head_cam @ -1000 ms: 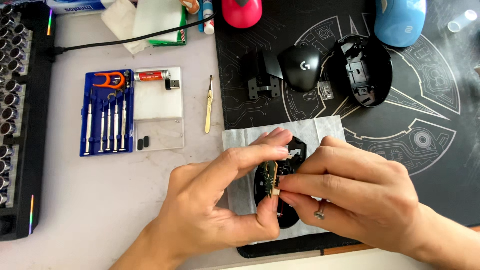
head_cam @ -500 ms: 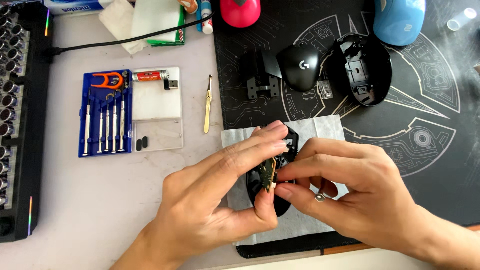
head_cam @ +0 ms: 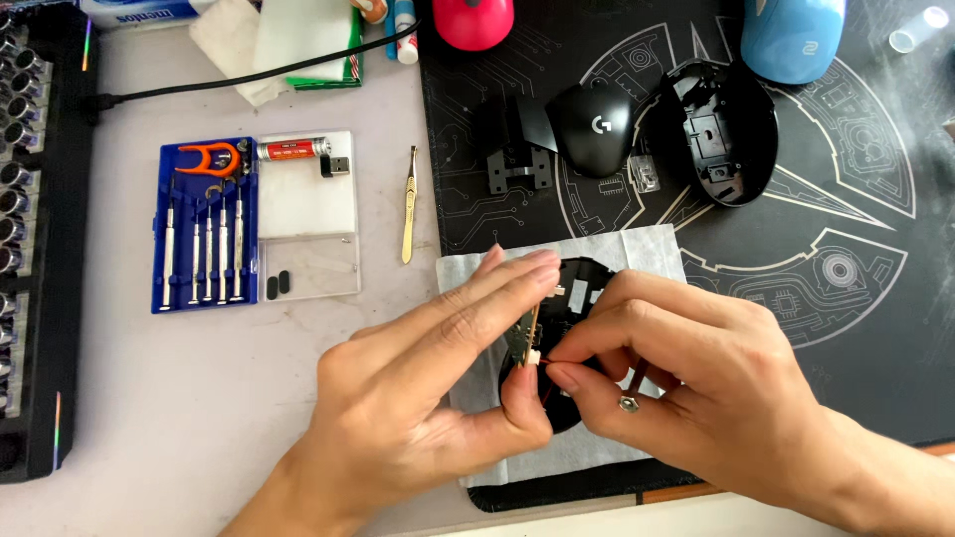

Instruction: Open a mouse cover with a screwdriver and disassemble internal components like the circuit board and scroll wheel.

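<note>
My left hand (head_cam: 428, 388) pinches a small green circuit board (head_cam: 528, 333) upright between thumb and fingers, over a black mouse base (head_cam: 577, 288) lying on a white tissue (head_cam: 617, 249). My right hand (head_cam: 686, 388) meets it from the right, fingertips gripping a tiny white connector (head_cam: 535, 359) with thin wires at the board's lower edge. A small screw-like metal bit (head_cam: 629, 403) sits tucked under my right fingers.
A black mouse top shell (head_cam: 595, 124), an inner shell (head_cam: 721, 134) and a black bracket (head_cam: 517, 159) lie on the dark desk mat (head_cam: 875, 199). Gold tweezers (head_cam: 409, 204), a blue screwdriver set (head_cam: 204, 229) with clear tray, a pink mouse (head_cam: 473, 20), a blue mouse (head_cam: 791, 35) and a keyboard (head_cam: 30, 249) surround.
Both hands have lowered slightly toward the mouse base. My right fingers have shifted from the board's side down to the white connector at its lower edge.
</note>
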